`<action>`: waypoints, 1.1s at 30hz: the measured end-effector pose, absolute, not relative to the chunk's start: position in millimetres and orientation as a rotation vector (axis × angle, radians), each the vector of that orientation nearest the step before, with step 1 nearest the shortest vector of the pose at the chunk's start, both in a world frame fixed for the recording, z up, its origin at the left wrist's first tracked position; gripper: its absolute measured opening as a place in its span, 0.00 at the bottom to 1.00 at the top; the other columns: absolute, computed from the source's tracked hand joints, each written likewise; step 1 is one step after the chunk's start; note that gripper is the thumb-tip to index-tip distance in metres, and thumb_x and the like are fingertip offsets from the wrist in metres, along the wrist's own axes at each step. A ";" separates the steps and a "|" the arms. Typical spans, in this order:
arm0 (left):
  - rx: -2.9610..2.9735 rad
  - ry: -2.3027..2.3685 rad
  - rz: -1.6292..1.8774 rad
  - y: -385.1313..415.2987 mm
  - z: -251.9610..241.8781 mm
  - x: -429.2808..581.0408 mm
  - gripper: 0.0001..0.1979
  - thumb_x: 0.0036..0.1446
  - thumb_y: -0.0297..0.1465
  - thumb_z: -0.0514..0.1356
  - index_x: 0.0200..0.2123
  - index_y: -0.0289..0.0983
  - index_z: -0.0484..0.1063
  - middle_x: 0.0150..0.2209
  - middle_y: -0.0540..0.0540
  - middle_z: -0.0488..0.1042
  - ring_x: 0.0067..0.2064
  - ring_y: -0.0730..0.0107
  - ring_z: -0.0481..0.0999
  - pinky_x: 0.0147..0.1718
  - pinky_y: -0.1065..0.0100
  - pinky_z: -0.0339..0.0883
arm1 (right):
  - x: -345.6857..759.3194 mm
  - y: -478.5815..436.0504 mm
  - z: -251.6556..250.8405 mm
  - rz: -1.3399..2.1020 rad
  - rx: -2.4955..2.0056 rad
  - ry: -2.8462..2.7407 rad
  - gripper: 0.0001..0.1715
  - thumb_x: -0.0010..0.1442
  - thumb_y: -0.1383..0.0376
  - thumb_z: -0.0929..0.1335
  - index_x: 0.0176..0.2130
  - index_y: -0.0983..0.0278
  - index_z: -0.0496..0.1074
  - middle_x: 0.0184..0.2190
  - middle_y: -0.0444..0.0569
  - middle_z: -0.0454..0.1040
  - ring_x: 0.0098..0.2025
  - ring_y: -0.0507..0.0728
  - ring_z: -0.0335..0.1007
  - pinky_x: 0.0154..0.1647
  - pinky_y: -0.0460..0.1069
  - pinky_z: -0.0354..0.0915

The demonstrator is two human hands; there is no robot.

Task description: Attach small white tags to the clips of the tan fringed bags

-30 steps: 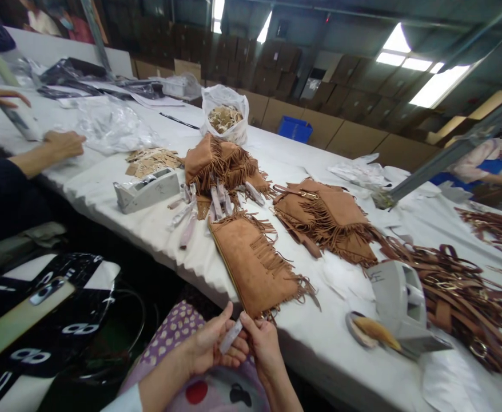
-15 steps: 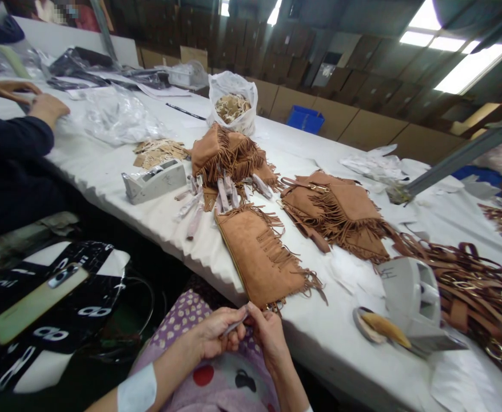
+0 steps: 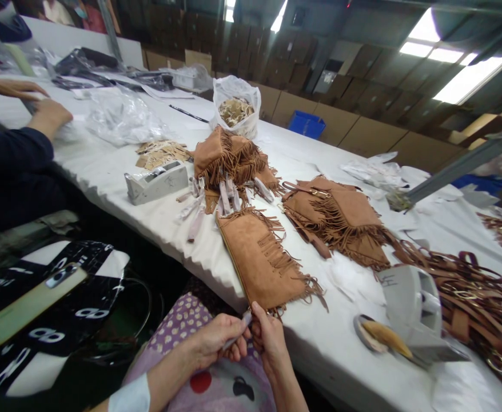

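Note:
My left hand [image 3: 222, 339] is closed on a narrow strip in pale wrapping [image 3: 236, 332], its upper end tilted toward my right fingers. Beside it my right hand [image 3: 269, 335] pinches at the near corner of a brown fringed suede bag [image 3: 259, 257]; what lies between those fingertips is too small to make out. The bag lies flat at the table's front edge, a zipper along its left side. Behind it several similar wrapped strips [image 3: 224, 197] lie against a heap of fringed bags [image 3: 229, 151].
More fringed bags [image 3: 332, 214] and a tangle of brown straps [image 3: 465, 292] lie to the right. Tape dispensers stand at left [image 3: 159, 182] and right [image 3: 411, 303]. A plastic bag of tan pieces [image 3: 236, 109] stands behind. A co-worker's hands [image 3: 47, 111] are at far left.
My fingers have parted slightly, and the wrapped strip shows more between them, pointing up toward the bag's corner. The view has tilted slightly; the bags lie as before.

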State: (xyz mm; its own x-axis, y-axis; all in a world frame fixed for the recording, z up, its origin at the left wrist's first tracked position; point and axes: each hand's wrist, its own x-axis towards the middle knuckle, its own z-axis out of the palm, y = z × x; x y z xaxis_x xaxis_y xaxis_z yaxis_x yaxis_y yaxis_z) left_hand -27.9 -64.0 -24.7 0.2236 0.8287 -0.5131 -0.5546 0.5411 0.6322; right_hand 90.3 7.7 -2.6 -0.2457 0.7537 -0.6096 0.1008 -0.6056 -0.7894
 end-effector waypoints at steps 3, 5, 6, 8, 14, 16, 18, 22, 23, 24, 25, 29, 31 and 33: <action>0.377 1.000 0.969 -64.6 -24.2 -27.0 0.25 0.45 0.52 0.63 0.29 0.34 0.69 0.19 0.49 0.74 0.16 0.77 0.66 0.16 0.76 0.49 | 89.8 8.1 -4.7 1.914 -1.553 -1.024 0.32 0.42 0.41 0.72 0.16 0.61 0.57 0.09 0.32 0.46 0.11 0.43 0.37 0.12 0.43 0.35; 0.379 1.019 0.993 -63.8 -24.3 -26.0 0.25 0.45 0.52 0.62 0.29 0.34 0.69 0.17 0.50 0.73 0.14 0.78 0.64 0.16 0.75 0.48 | 89.6 7.9 -5.8 1.912 -1.552 -1.025 0.32 0.42 0.41 0.72 0.16 0.62 0.58 0.09 0.32 0.46 0.11 0.43 0.37 0.12 0.43 0.35; 0.379 1.021 1.009 -63.3 -24.3 -25.6 0.25 0.45 0.53 0.61 0.28 0.34 0.69 0.16 0.51 0.72 0.14 0.78 0.63 0.16 0.75 0.48 | 89.7 7.5 -6.2 1.908 -1.554 -1.027 0.32 0.43 0.41 0.72 0.16 0.62 0.59 0.09 0.33 0.47 0.11 0.43 0.38 0.12 0.43 0.35; 0.385 1.024 1.023 -62.1 -24.2 -24.8 0.25 0.45 0.53 0.60 0.27 0.34 0.68 0.15 0.51 0.70 0.13 0.78 0.62 0.16 0.74 0.48 | 90.3 6.7 -6.7 1.902 -1.559 -1.038 0.32 0.43 0.41 0.72 0.16 0.63 0.60 0.08 0.34 0.48 0.11 0.43 0.38 0.12 0.43 0.36; 0.434 1.042 1.025 -59.5 -21.0 -22.2 0.25 0.47 0.52 0.60 0.32 0.33 0.69 0.18 0.49 0.73 0.15 0.78 0.63 0.17 0.74 0.48 | 92.2 6.5 -10.3 1.874 -1.534 -1.063 0.33 0.44 0.42 0.72 0.14 0.62 0.56 0.09 0.35 0.50 0.11 0.43 0.39 0.12 0.43 0.35; 0.435 1.045 1.035 -58.6 -19.4 -21.7 0.25 0.46 0.53 0.60 0.30 0.34 0.67 0.18 0.50 0.72 0.15 0.79 0.62 0.16 0.74 0.47 | 92.4 6.9 -12.0 1.866 -1.521 -1.063 0.33 0.45 0.43 0.72 0.14 0.62 0.56 0.09 0.35 0.49 0.11 0.43 0.39 0.12 0.43 0.35; 0.430 1.058 1.044 -57.6 -17.3 -21.7 0.25 0.45 0.54 0.61 0.29 0.36 0.64 0.16 0.53 0.69 0.14 0.80 0.59 0.16 0.74 0.45 | 92.7 7.2 -13.1 1.866 -1.519 -1.074 0.33 0.44 0.43 0.72 0.14 0.61 0.56 0.09 0.34 0.47 0.12 0.44 0.39 0.13 0.44 0.35; 0.418 1.076 1.009 -55.8 -10.8 -22.3 0.27 0.43 0.57 0.61 0.28 0.39 0.59 0.14 0.62 0.56 0.13 0.83 0.49 0.16 0.73 0.38 | 95.5 7.7 -14.6 1.855 -1.538 -1.144 0.34 0.46 0.41 0.70 0.14 0.60 0.53 0.09 0.34 0.46 0.12 0.45 0.39 0.14 0.46 0.36; 0.427 1.099 0.997 -55.4 -8.9 -22.1 0.28 0.43 0.58 0.60 0.27 0.40 0.58 0.15 0.62 0.54 0.14 0.83 0.47 0.16 0.73 0.36 | 96.7 7.7 -15.3 1.841 -1.539 -1.183 0.34 0.46 0.40 0.70 0.14 0.60 0.53 0.10 0.35 0.46 0.13 0.45 0.39 0.14 0.46 0.37; 0.443 1.134 0.992 -55.0 -7.3 -21.8 0.28 0.44 0.59 0.59 0.27 0.40 0.57 0.15 0.63 0.52 0.14 0.84 0.46 0.16 0.72 0.35 | 98.1 7.7 -16.3 1.819 -1.534 -1.237 0.35 0.47 0.40 0.69 0.14 0.60 0.52 0.10 0.35 0.46 0.13 0.45 0.39 0.15 0.46 0.37; 0.466 1.180 0.992 -54.7 -6.0 -21.3 0.28 0.44 0.60 0.57 0.26 0.40 0.56 0.15 0.62 0.51 0.14 0.84 0.45 0.16 0.72 0.35 | 99.4 7.6 -17.4 1.791 -1.523 -1.299 0.35 0.47 0.40 0.69 0.14 0.60 0.52 0.10 0.35 0.47 0.14 0.45 0.39 0.16 0.46 0.38; 0.534 1.254 1.026 -55.2 -6.8 -19.0 0.30 0.42 0.62 0.56 0.25 0.40 0.57 0.15 0.62 0.51 0.15 0.83 0.45 0.16 0.71 0.36 | 103.6 5.6 -20.6 1.694 -1.468 -1.442 0.33 0.44 0.41 0.72 0.15 0.63 0.57 0.13 0.37 0.51 0.17 0.46 0.43 0.18 0.46 0.41; 0.526 1.202 1.039 -56.7 -10.5 -18.6 0.30 0.43 0.62 0.57 0.26 0.40 0.57 0.15 0.62 0.51 0.15 0.83 0.44 0.16 0.71 0.37 | 104.2 4.7 -19.6 1.732 -1.440 -1.418 0.32 0.43 0.42 0.73 0.17 0.64 0.61 0.13 0.38 0.55 0.18 0.47 0.46 0.18 0.45 0.44; 0.515 1.163 1.065 -58.2 -15.0 -18.8 0.29 0.44 0.60 0.57 0.26 0.40 0.57 0.16 0.62 0.51 0.16 0.83 0.45 0.17 0.71 0.37 | 104.0 4.4 -16.7 1.796 -1.437 -1.383 0.31 0.43 0.43 0.73 0.18 0.66 0.65 0.13 0.40 0.58 0.18 0.47 0.49 0.19 0.45 0.47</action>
